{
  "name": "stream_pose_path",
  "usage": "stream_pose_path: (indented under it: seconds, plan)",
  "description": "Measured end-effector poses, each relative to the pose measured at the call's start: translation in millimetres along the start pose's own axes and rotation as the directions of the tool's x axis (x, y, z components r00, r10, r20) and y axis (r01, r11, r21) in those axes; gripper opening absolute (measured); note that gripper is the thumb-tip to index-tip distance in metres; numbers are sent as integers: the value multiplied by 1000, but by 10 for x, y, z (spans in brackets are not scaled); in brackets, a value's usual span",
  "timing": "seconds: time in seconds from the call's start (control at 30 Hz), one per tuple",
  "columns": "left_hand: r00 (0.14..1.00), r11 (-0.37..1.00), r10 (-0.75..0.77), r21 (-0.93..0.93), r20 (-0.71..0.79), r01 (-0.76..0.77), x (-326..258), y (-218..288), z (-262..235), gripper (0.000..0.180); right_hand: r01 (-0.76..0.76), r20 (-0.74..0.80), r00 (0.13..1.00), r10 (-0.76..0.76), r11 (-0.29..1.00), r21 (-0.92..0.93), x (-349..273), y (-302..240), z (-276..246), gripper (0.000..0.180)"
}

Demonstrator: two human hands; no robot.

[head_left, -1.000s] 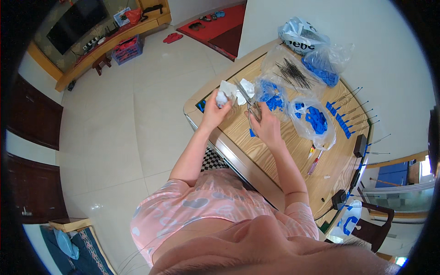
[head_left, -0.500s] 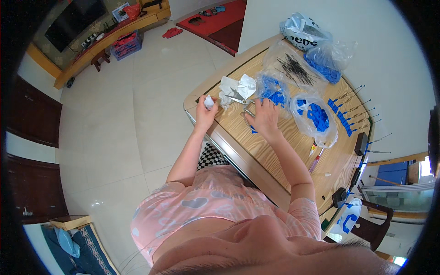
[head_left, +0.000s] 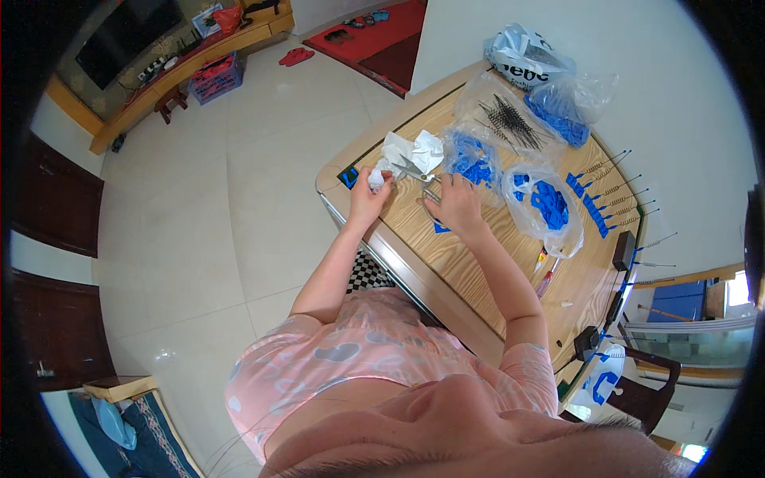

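Observation:
My left hand (head_left: 368,203) is closed around a small white bottle (head_left: 375,178) near the table's left edge. My right hand (head_left: 460,205) rests over the handles of a pair of metal scissors (head_left: 412,168), fingers curled round the loops. The scissor blades point toward the bottle and lie spread over crumpled white tissue (head_left: 429,147). Just beyond my right fingertips is a clear plastic bag of blue pieces (head_left: 476,166). Part of a small blue piece (head_left: 441,228) shows beside my right wrist, the remainder hidden under the hand.
A second clear bag with blue pieces (head_left: 551,205) lies to the right. Farther back are black spiral-stemmed rods (head_left: 514,122) on plastic and a bagged blue bundle (head_left: 562,119). Springy wires with blue bases (head_left: 594,209) line the far right edge. A pink-handled tool (head_left: 547,282) lies nearer.
My left hand has shifted slightly right with the bottle, closer to the scissor blades. A small dark-and-blue patch now shows at the table corner. My right hand stays at the scissors.

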State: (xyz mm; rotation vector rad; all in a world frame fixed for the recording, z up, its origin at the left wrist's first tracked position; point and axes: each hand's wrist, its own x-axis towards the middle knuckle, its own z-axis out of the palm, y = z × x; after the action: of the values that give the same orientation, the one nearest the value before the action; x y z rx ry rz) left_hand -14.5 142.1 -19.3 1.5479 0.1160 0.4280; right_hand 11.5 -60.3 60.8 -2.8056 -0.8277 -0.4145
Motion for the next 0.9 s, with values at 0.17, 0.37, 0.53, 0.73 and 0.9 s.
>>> stream_pose_path:
  seconds: [0.17, 0.37, 0.53, 0.73, 0.9]
  plan:
    - [1000, 1000, 12, 10, -25, -11, -13, 32, 2, 21, 35, -95, 995, -32, 999, 27, -68, 6, -140, 57]
    - [998, 998, 58, 12, -35, -58, -19, 13, -15, 20, 10, -97, 995, -1, 995, 95, -95, -48, -315, 57]
    - [995, 994, 38, 108, -97, -27, -2, 53, -48, 24, 8, -74, 997, -2, 997, 76, -62, -37, -221, 60]
    - [990, 974, 47, 225, -133, -16, 144, 174, 67, 26, -37, -18, 999, 38, 999, 32, 12, -64, -53, 61]
    - [975, 939, 83, 344, -206, -7, 220, 310, 158, 27, -57, -13, 998, 57, 998, -2, 4, -62, 41, 60]
